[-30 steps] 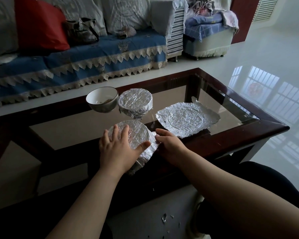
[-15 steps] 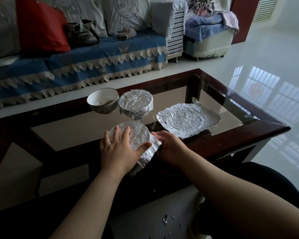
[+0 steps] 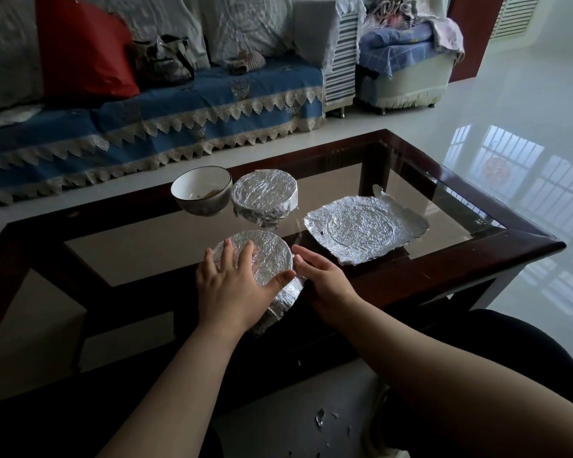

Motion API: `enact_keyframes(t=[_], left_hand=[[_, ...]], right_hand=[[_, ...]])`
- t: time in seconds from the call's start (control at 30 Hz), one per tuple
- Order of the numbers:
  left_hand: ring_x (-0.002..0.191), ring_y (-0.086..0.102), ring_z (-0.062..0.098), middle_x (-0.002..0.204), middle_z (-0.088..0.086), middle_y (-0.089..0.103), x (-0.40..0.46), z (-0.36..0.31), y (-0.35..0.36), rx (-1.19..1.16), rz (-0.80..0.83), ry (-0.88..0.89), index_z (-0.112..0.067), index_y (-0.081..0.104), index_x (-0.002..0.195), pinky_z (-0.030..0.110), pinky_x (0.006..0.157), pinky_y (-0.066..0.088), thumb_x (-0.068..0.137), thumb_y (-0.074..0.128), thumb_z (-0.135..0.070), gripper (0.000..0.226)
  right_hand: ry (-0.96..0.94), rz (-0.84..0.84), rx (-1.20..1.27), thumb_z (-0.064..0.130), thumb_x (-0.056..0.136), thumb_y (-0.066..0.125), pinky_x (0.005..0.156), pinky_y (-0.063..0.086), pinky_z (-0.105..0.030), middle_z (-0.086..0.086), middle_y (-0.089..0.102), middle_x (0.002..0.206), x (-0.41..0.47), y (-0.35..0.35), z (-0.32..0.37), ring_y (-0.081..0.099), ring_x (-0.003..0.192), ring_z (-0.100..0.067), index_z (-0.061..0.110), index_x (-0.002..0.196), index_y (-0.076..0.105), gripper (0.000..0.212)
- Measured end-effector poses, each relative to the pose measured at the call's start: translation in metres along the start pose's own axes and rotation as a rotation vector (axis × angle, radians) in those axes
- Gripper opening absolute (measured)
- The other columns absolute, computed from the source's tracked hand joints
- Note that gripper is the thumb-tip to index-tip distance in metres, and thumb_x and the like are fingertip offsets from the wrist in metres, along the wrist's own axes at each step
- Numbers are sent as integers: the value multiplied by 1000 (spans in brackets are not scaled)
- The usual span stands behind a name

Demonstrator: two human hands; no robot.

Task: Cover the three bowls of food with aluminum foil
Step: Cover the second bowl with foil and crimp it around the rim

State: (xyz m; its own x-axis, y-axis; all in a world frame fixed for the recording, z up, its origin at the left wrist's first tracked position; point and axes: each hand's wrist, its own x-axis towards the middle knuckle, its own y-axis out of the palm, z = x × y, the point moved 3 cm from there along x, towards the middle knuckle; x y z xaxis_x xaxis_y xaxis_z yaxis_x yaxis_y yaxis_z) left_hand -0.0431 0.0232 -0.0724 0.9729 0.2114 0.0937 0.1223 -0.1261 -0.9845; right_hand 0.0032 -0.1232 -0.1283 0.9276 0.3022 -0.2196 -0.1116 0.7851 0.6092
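Left hand: our left hand [image 3: 228,285] lies flat on top of the near foil-covered bowl [image 3: 265,259]. The fingers are straight and spread, and the thumb presses the foil at the bowl's near rim.
Right hand: our right hand [image 3: 325,276] is just beside the same bowl, on its right side. The fingers are straight and touch the foil on the bowl's wall. It grips nothing.
Near bowl: it sits by the near edge of the worktop [image 3: 444,276]. Foil covers its top and wraps down its sides.
Far covered bowl: a second foil-covered bowl [image 3: 265,197] stands behind the near one, more toward the middle of the worktop.
Open bowl: a white bowl [image 3: 201,193] stands just left of the far covered bowl, almost touching it. It has no foil, and we see a bit of food inside.
Loose foil: a flat foil sheet [image 3: 366,228] lies toward the right end of the worktop, with a round mark pressed in it.
Floor: small foil scraps [image 3: 320,418] lie on the floor near us.
Behind: a sofa [image 3: 179,104] with a blue cover and a red cushion [image 3: 80,47].
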Motion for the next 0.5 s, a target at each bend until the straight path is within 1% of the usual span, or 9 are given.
enact_keyframes(t=[0.1, 0.13, 0.2, 0.3, 0.4, 0.43, 0.5], left_hand=[[146, 3, 36, 160, 6, 11, 0, 0, -1, -1, 1, -3, -36, 17, 149, 50, 115, 7, 48, -3, -97, 120], [146, 3, 36, 160, 6, 11, 0, -1, -1, 1, 1, -3, -36, 17, 149, 50, 115, 7, 48, -4, -96, 120], [146, 3, 36, 160, 6, 10, 0, -1, -1, 4, 6, -2, -36, 16, 149, 49, 115, 7, 47, -4, -96, 120], [145, 3, 36, 160, 6, 11, -1, -1, -2, 2, 2, -3, -36, 18, 149, 50, 115, 7, 46, -6, -97, 122], [146, 3, 36, 160, 6, 11, -1, -1, -2, 2, 7, -3, -36, 18, 149, 50, 115, 7, 46, -6, -96, 121], [146, 3, 36, 160, 6, 11, -1, -1, -1, 2, 9, -4, -36, 18, 149, 50, 115, 7, 47, -5, -96, 120], [146, 3, 36, 160, 5, 11, 0, -1, -1, 4, 9, -7, -36, 18, 148, 50, 115, 7, 48, -3, -96, 118]], right_hand=[[-28, 147, -48, 16, 90, 58, 105, 43, -46, -30, 57, 126, -3, 9, -2, 59, 113, -35, -4, 125, 57, 40], [-24, 172, -45, 17, 91, 57, 105, 43, -46, -30, 56, 127, -4, 10, -3, 58, 114, -36, -4, 124, 58, 39], [-17, 173, -22, 14, 92, 54, 102, 45, -45, -29, 61, 120, -5, 10, -2, 61, 107, -34, -5, 120, 60, 34], [2, 143, 14, 9, 95, 48, 90, 53, -38, -20, 70, 103, -7, 10, -1, 67, 92, -28, -4, 111, 64, 26], [39, 75, 61, 10, 95, 50, 88, 54, -41, -23, 67, 104, -5, 9, -5, 66, 90, -30, -6, 111, 63, 27], [48, 54, 69, 11, 94, 51, 85, 56, -41, -23, 67, 102, -5, 10, -6, 67, 88, -31, -5, 108, 64, 25], [52, 10, 57, 12, 94, 53, 78, 57, -39, -22, 68, 94, -4, 9, -6, 68, 80, -29, -2, 95, 67, 20]])
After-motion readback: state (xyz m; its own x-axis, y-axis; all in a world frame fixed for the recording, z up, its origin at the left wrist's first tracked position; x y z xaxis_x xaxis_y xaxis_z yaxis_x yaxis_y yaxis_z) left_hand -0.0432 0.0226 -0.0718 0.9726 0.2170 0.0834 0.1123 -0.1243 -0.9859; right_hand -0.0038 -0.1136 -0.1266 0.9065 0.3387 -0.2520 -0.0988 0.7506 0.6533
